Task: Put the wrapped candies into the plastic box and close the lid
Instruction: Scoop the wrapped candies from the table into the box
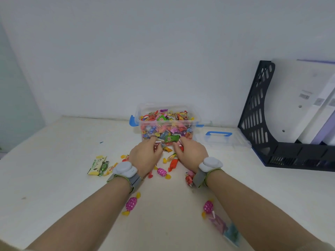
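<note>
A clear plastic box (194,115) with blue side latches stands open at the back of the table, filled with many colourful wrapped candies. Its clear lid (220,140) with a blue handle lies flat to the right of it. My left hand (145,156) and my right hand (192,153) are side by side just in front of the box, each with fingers curled round a small bunch of wrapped candies. Loose candies lie on the table around my wrists: a pink dotted one (161,172), another (131,205) and a third (208,207).
A black perforated file rack (257,113) with white folders stands at the right against the wall. A yellow-green packet (96,165) lies left of my left wrist. A clear bag (226,229) lies beside my right forearm. White wall runs behind the box.
</note>
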